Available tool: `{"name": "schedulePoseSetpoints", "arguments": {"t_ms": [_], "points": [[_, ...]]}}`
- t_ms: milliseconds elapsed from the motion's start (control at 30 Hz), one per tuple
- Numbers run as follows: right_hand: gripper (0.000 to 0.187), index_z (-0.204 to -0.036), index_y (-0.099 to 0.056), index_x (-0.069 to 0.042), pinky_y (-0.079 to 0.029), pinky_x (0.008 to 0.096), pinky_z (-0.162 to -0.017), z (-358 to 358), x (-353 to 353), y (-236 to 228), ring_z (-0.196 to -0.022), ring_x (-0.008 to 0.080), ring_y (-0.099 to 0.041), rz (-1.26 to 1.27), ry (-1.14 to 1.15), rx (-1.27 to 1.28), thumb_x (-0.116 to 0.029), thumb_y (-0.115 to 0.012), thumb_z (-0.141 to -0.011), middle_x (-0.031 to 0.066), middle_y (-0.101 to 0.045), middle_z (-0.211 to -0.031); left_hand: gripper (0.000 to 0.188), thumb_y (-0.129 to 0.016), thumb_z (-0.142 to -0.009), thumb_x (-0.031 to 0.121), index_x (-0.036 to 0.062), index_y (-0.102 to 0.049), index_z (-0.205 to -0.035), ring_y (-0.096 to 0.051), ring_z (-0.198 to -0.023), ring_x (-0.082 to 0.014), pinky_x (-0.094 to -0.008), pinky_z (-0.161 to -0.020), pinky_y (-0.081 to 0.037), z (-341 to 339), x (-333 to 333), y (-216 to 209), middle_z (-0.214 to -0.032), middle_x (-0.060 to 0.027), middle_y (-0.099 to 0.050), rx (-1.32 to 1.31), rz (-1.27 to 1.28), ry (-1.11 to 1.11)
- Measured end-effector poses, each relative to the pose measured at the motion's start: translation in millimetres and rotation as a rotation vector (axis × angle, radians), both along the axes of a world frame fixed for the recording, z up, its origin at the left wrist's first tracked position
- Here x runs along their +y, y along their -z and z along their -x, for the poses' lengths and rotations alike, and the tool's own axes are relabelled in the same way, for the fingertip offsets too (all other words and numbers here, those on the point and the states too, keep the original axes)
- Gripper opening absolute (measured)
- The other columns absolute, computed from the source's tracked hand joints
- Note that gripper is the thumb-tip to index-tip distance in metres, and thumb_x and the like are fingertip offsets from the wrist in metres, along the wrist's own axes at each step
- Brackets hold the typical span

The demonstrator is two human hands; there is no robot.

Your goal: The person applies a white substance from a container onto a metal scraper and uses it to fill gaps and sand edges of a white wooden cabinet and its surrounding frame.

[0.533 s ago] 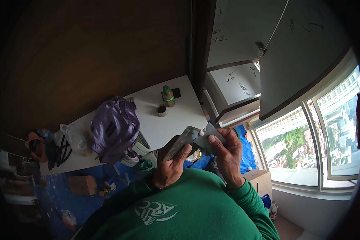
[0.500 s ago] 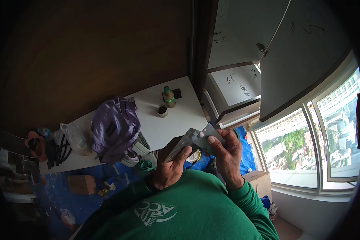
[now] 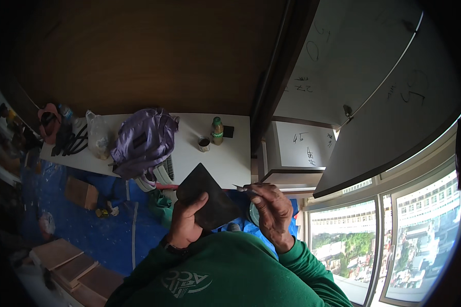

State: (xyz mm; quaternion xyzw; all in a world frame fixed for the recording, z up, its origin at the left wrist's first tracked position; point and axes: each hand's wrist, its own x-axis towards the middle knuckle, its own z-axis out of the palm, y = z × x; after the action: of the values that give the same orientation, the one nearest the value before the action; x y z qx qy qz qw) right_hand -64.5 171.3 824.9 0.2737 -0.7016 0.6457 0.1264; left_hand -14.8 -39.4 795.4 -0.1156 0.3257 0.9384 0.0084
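My left hand (image 3: 186, 225) grips a dark, flat, square-cornered plate (image 3: 210, 198) by its near left edge, thumb on the face turned up to me. My right hand (image 3: 274, 211) pinches a thin scraper blade (image 3: 241, 188), seen nearly edge-on, just right of the plate and apart from it. A little whitish paste seems to sit on the blade, too small to tell for sure. Behind the plate, a white table (image 3: 189, 162) bears a small dark-filled cup (image 3: 204, 145) and a green-capped bottle (image 3: 217, 132).
On the table lie a purple backpack (image 3: 143, 140), a clear plastic bag (image 3: 98, 137) and a pink cap (image 3: 49, 123). Blue sheeting (image 3: 115, 225) covers the floor, with a cardboard box (image 3: 82, 193) and brown boards (image 3: 56, 254) on it. Cabinets (image 3: 299, 146) and a window (image 3: 343, 220) stand at the right.
My hands have drawn apart. The plate has turned, showing its dark face, and the scraper has swung from face-on, with a white dab, to edge-on. My view has shifted.
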Motion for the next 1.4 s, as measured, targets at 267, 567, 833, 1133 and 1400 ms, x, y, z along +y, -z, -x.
{"name": "schedulePoseSetpoints", "arguments": {"t_ms": [267, 567, 833, 1133, 1400], "points": [[0.063, -0.146, -0.055, -0.002, -0.049, 0.0432, -0.110, -8.9, -2.9, 3.7, -0.133, 0.0346, -0.056, -0.299, -0.556, 0.251, 0.002, -0.069, -0.084, 0.0175, -0.054, -0.148, 0.035, -0.065, -0.097, 0.003, 0.0041, -0.061, -0.132, -0.068, -0.112, -0.0237, -0.0397, -0.099, -0.056, -55.6, 16.3, -0.1, -0.124, -0.0091, -0.068, -0.045, -0.130, -0.367], [0.058, -0.144, -0.053, 0.003, -0.052, 0.0414, -0.104, -10.9, -42.6, 12.6, -0.129, 0.0334, -0.059, -0.556, -0.478, 0.479, -0.013, -0.072, -0.091, 0.0190, -0.057, -0.144, 0.045, -0.071, -0.092, 0.005, 0.0039, -0.059, -0.135, -0.066, -0.109, -0.0258, -0.0439, -0.092, -0.057, -81.0, -10.8, 3.7, -0.127, -0.0120, -0.066, 0.013, 0.206, -0.678], [0.047, -0.140, -0.059, -0.005, -0.053, 0.0454, -0.098, -22.0, -115.9, 64.2, -0.116, 0.0358, -0.064, -0.611, -0.468, 0.476, -0.011, -0.062, -0.094, 0.0144, -0.067, -0.131, 0.031, -0.066, -0.100, 0.010, -0.0033, -0.063, -0.127, -0.067, -0.111, -0.0308, -0.0487, -0.097, -0.057, -83.6, -102.0, -22.7, -0.122, -0.0171, -0.068, 0.134, -0.001, -0.426], [0.042, -0.140, -0.062, -0.008, -0.054, 0.0463, -0.089, -28.8, -224.8, -22.6, -0.105, 0.0372, -0.066, -0.376, -0.641, 0.275, -0.029, -0.058, -0.104, 0.0201, -0.067, -0.120, 0.030, -0.068, -0.099, 0.016, -0.0004, -0.067, -0.123, -0.070, -0.094, -0.0235, -0.0390, -0.083, -0.060, -102.9, -197.4, -5.7, -0.112, -0.0107, -0.070, 0.088, 0.326, -0.430], [0.068, -0.144, -0.057, -0.001, -0.050, 0.0528, -0.098, -21.2, -220.3, -47.2, -0.120, 0.0419, -0.060, -0.321, -0.942, 0.252, -0.041, -0.069, -0.090, 0.0240, -0.060, -0.135, 0.033, -0.077, -0.093, 0.018, -0.0026, -0.069, -0.118, -0.068, -0.094, -0.0220, -0.0351, -0.082, -0.057, -99.2, -212.1, 1.5, -0.110, -0.0099, -0.071, 0.080, 0.290, -0.636]]}}
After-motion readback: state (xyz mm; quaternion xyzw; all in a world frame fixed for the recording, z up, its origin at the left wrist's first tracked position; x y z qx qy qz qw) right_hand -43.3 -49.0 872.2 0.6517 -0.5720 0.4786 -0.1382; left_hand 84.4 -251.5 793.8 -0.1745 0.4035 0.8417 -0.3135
